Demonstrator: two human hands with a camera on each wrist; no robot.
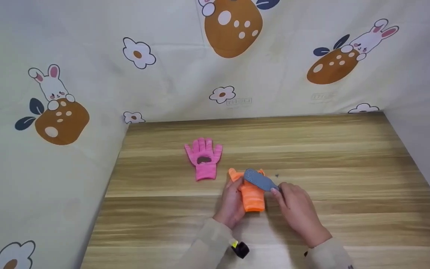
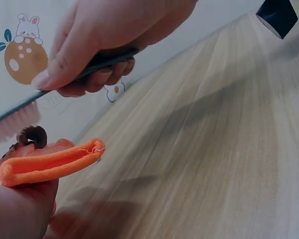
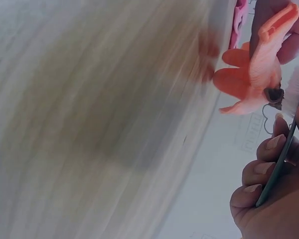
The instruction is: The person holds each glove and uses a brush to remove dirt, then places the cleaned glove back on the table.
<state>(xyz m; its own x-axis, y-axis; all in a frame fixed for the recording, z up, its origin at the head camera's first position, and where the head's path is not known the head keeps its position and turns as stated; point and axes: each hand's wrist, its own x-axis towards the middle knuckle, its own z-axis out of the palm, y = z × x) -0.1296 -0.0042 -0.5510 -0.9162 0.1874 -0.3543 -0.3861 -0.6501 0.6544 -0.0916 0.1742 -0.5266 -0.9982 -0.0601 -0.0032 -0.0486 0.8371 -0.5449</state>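
- Brushing the orange glove (image 1: 253,200) would probably go best with its fabric held taut and short, light strokes lifting the dark patch (image 2: 34,135) away.
- The left hand (image 1: 231,205) grips the glove, raised off the worktop (image 1: 155,220); the right hand (image 1: 299,207) grips the brush (image 1: 260,181) by its handle.
- The head view hides the bristles (image 2: 20,123); both wrist views show them close beside the patch.
- Only the head view shows the pink glove (image 1: 206,171) whole.

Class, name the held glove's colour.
The held glove is orange with paler streaks, clearest in the head view.

The pale sleeves (image 1: 210,243) carry a black, seemingly boxy attachment (image 1: 241,250).
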